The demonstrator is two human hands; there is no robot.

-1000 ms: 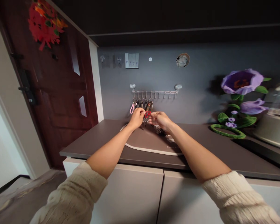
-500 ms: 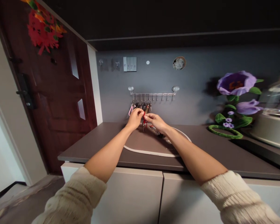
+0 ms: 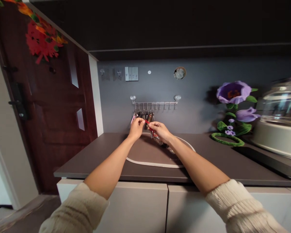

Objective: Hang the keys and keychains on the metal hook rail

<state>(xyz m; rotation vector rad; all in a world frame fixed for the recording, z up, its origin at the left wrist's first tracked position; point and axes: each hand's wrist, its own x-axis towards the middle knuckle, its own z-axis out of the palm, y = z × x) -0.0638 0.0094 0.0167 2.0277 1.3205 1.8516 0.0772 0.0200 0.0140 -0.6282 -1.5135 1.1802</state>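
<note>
Red cord (image 3: 147, 122) aslant, lower end rightward

A: Site type?
B: Home. Entryway, by the look of it.
A: Evidence?
B: Dark red panelled door (image 3: 47, 119) at left, lever handle (image 3: 14, 103), red flower decoration (image 3: 42, 40) hung high on it. Hook rail (image 3: 157, 103) on far wall (image 3: 199, 110), keys (image 3: 143, 115) toward its left end. Switch panel (image 3: 131, 73) above.
A: Furniture?
B: Worktop (image 3: 87, 157) over pale cabinet doors (image 3: 135, 207), dark overhead unit (image 3: 160, 26). Purple decorative flowers (image 3: 235, 92) at right. Reads domestic.
</note>
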